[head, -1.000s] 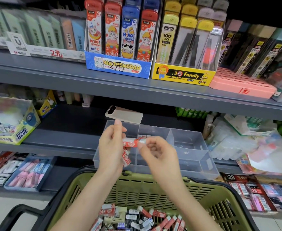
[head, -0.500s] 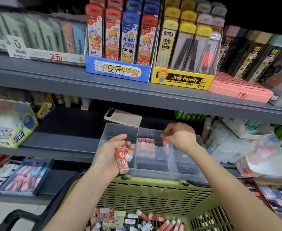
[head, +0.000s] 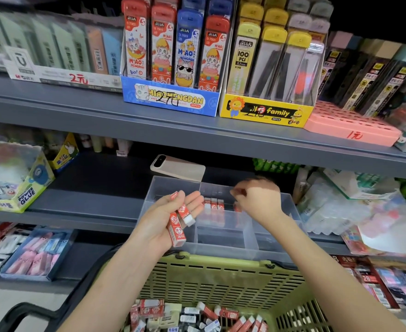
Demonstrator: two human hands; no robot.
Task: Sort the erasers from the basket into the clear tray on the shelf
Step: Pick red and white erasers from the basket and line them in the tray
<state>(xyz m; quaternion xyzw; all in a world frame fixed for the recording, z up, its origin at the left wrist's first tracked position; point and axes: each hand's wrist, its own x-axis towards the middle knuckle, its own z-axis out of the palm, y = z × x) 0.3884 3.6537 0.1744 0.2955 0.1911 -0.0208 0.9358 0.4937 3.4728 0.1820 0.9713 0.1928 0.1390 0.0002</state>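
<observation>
The clear divided tray (head: 223, 243) stands on the middle shelf. A short row of red-sleeved erasers (head: 214, 203) stands at the back of its middle compartment. My right hand (head: 259, 200) reaches down into that compartment with curled fingers, pinching a red eraser (head: 237, 208) that is mostly hidden beside the row. My left hand (head: 170, 219) hovers palm up over the tray's left compartment, holding a few red and white erasers (head: 177, 227). The green basket (head: 221, 265) sits below, with several loose erasers (head: 197, 315) on its bottom.
A phone (head: 178, 167) lies on the shelf behind the tray. A glue box (head: 17, 185) stands to the left and plastic-wrapped packs (head: 340, 212) crowd the right. The upper shelf edge (head: 197, 135) overhangs the tray. Pencil-lead boxes (head: 170, 56) fill that shelf.
My right hand took one eraser from the left hand, carried it right and lowered it into the middle compartment. The left hand turned palm up with the other erasers.
</observation>
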